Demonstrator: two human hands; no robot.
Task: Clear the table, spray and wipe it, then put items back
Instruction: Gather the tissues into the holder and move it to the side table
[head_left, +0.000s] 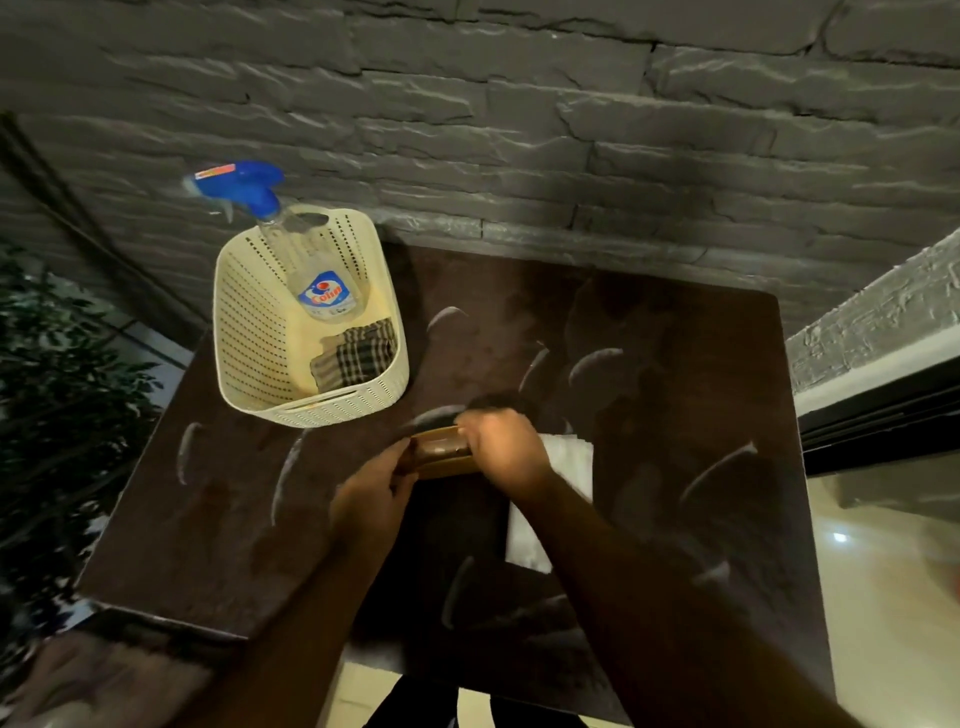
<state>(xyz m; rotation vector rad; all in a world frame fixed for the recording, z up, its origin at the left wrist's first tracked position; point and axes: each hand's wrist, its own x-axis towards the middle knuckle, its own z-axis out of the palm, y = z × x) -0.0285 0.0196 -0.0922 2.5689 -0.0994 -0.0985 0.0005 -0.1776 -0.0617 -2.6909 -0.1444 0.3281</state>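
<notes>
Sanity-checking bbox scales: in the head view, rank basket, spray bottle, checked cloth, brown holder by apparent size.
1. basket
2. spray bottle
3. checked cloth and brown holder: look alike; the holder is partly hidden by both hands, so unranked.

A basket (270, 332) stands on the table's (675, 364) far left part, near the wall (519, 130). In it a spray bottle (291, 249) leans at the back, with a cloth (358, 353) in front. Right of the basket, nearer, lies a box (436, 457), and a tissue (550, 499) lies just right of that.
</notes>
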